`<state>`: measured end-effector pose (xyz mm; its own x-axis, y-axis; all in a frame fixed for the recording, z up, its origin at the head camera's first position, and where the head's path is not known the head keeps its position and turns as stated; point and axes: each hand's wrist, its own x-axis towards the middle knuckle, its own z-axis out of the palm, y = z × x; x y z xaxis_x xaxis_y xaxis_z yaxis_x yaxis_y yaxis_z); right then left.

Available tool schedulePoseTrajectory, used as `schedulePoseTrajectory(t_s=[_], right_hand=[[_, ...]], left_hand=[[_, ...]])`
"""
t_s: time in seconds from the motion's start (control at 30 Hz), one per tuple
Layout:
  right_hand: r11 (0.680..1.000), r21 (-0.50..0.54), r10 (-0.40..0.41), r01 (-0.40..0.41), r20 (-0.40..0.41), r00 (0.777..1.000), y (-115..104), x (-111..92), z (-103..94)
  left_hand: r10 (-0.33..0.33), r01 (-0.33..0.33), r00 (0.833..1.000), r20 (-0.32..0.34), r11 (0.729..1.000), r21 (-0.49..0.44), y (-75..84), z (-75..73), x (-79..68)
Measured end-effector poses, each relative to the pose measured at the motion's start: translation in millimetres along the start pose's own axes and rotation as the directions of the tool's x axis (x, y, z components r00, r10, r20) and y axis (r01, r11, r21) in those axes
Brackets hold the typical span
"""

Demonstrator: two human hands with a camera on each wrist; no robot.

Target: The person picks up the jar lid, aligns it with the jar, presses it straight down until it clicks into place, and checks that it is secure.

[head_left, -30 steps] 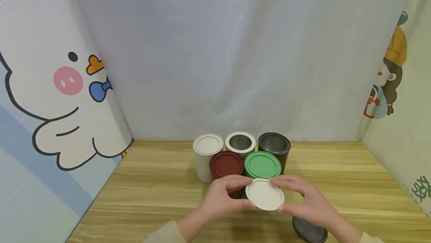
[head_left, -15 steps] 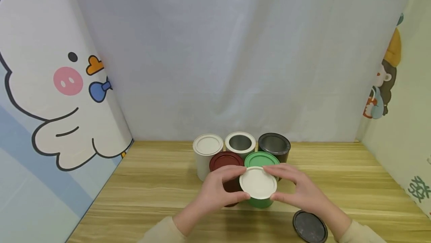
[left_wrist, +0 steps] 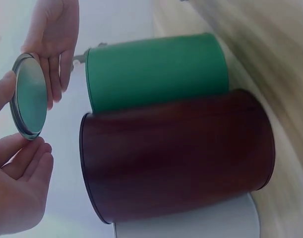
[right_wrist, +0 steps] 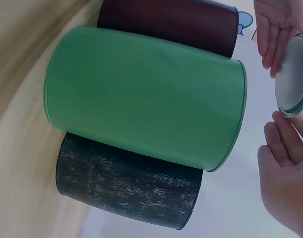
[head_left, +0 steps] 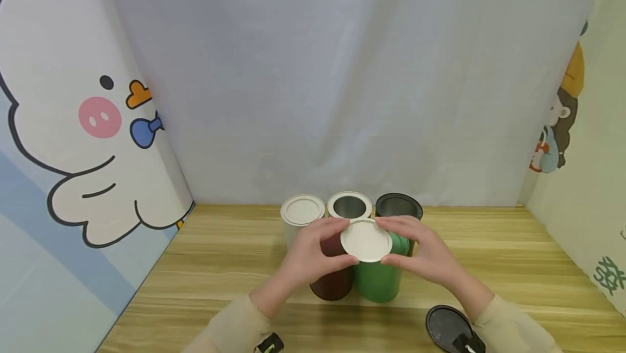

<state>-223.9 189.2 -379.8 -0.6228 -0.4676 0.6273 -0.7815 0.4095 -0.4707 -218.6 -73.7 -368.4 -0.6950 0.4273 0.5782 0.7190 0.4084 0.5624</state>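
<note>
A round white lid (head_left: 366,240) is pinched by its rim between both hands, raised above the cans. My left hand (head_left: 311,251) grips its left side with thumb and fingers; my right hand (head_left: 424,250) holds the right side the same way. Both wrist views show the lid's shiny metal underside (left_wrist: 31,96). Below the lid stand a dark red can (left_wrist: 176,156) and a green can (right_wrist: 146,96). Behind them is a white can (head_left: 349,206) with an open top, its dark inside showing. The hands and lid cover most of the red and green tops.
A white can with its lid on (head_left: 302,210) stands at the back left. At the back right is a black can (head_left: 398,205), its top partly hidden by the right hand. A black lid (head_left: 446,325) lies on the wooden table (head_left: 205,266), near the right forearm.
Both hands have carried the white lid away from the body and slightly left, from in front of the green can to above the red and green cans. The cans have stayed put.
</note>
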Motion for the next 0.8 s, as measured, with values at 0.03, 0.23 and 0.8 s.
schedulePoseTrajectory(t_s=[0.03,0.23,0.8], right_hand=[[1.000,-0.004,0.013,-0.013,0.004,1.000,0.7,2.3,0.0],[0.993,-0.018,0.117,-0.117,0.033,0.993,5.0,14.3,1.8],[0.966,-0.132,0.233,-0.223,0.067,0.970,18.0,51.9,3.9]], left_hand=[[-0.009,0.009,1.000,0.000,1.000,-0.003,-0.7,-0.5,2.4],[-0.066,0.066,0.998,0.000,0.998,0.016,-8.3,-1.7,14.2],[-0.206,0.205,0.978,0.010,0.977,0.062,-36.1,-5.7,46.2]])
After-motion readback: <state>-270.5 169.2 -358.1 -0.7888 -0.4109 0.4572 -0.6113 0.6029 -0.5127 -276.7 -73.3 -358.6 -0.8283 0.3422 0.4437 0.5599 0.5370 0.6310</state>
